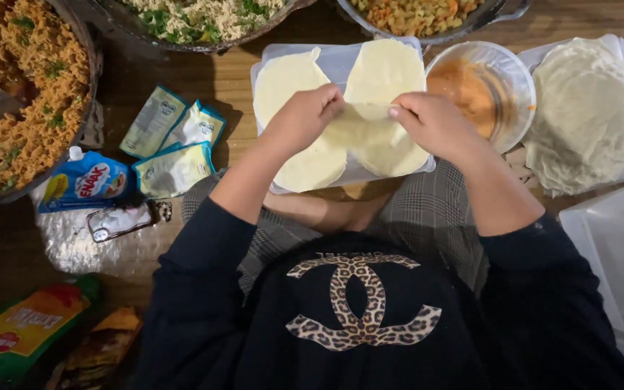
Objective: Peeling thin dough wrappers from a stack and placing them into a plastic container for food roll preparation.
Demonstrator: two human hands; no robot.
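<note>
Both hands work over the clear plastic tray [269, 68] in the head view: the left hand [305, 115] and the right hand [431, 123] each pinch an edge of one thin, pale dough sheet [366, 119], which hangs stretched between them above the two other sheets lying on the tray. By my reading the sheet is being peeled apart or spread, so gentle, even pull matters, as it looks easily torn. Just right of the tray stands a clear bowl of orange sauce [471, 87], and beyond it a stack of round wrappers [586, 115].
</note>
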